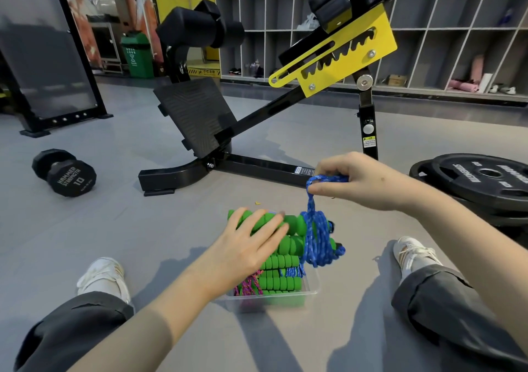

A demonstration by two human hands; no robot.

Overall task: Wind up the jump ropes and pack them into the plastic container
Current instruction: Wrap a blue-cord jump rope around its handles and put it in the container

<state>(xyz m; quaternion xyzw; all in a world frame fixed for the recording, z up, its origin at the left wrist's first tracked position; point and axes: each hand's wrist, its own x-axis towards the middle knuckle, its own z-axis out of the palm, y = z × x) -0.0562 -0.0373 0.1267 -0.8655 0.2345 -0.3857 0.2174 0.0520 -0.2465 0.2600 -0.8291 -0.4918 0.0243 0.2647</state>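
The plastic container [310, 293] sits on the floor between the person's legs, stacked high with green-handled jump ropes; the top green handles [291, 224] lie crosswise, left to right, under the flat, open left hand [251, 246]; the right hand [354, 180], above and right, pinches the blue rope [317, 234] loop, its coil wound around the handles' right ends.

A smooth grey gym floor [120, 228] is stretching back to grey cubby shelving [445, 28]. A black-and-yellow steel workout bench [257, 120] is standing centre, a black hexagonal 10 dumbbell [64, 173] lying left, stacked black weight plates [483, 180] sitting right.
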